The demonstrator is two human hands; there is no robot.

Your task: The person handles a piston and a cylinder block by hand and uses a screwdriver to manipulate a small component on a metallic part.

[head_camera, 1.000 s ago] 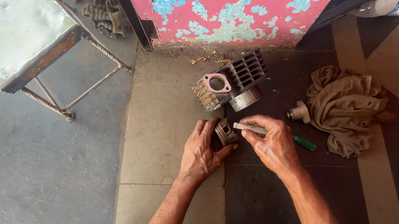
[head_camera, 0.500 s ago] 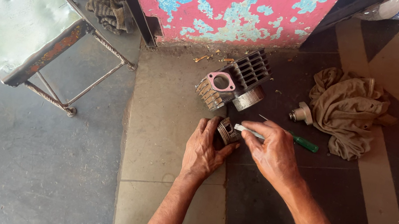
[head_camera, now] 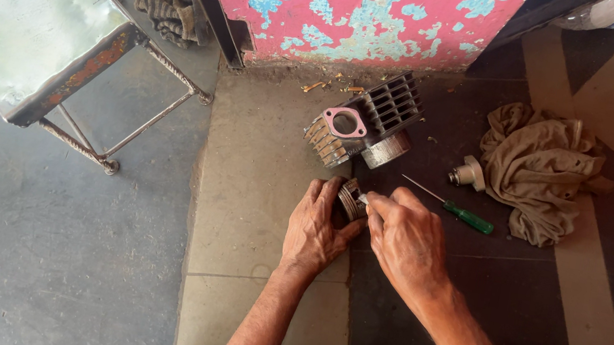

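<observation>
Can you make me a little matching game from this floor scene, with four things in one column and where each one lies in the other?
Things:
1. finned engine cylinder
2. green-handled screwdriver
3. beige rag
4. metal stool

Places:
A. top left, on the grey floor
B. against the foot of the pink and blue wall
C. far right, crumpled on the floor
D. on the dark floor between the right hand and the rag

Pairs: 1-B, 2-D, 3-C, 4-A
</observation>
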